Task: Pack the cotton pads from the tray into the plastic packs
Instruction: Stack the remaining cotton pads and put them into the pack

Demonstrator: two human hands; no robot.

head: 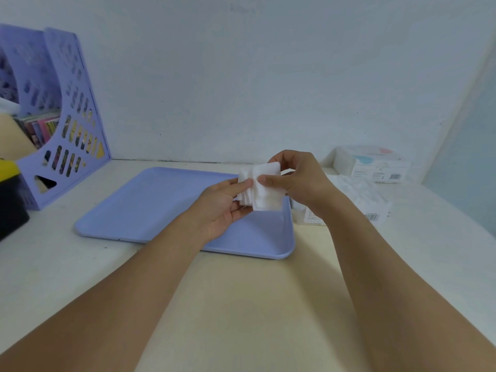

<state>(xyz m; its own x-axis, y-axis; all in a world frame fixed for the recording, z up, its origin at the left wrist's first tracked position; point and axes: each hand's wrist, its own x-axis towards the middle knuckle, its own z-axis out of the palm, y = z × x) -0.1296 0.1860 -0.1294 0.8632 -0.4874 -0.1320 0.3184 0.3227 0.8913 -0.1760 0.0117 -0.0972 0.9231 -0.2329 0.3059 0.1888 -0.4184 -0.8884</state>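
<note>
White cotton pads (264, 189), a small stack, are held above the lilac tray (150, 208), pinched between the left hand (228, 208) and right hand (298, 181). Plastic packs (359, 194) lie right of the tray on the worktop (241, 304); a boxed pack (375, 166) sits behind them.

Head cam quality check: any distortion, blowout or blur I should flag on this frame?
Head view: wide-angle bending curves the table edges and stretches the forearms; light is flat and dim, shadows soft; the cotton pads held by the left hand and right hand are blown white with little edge detail; print on the plastic packs is too soft to read.
</note>
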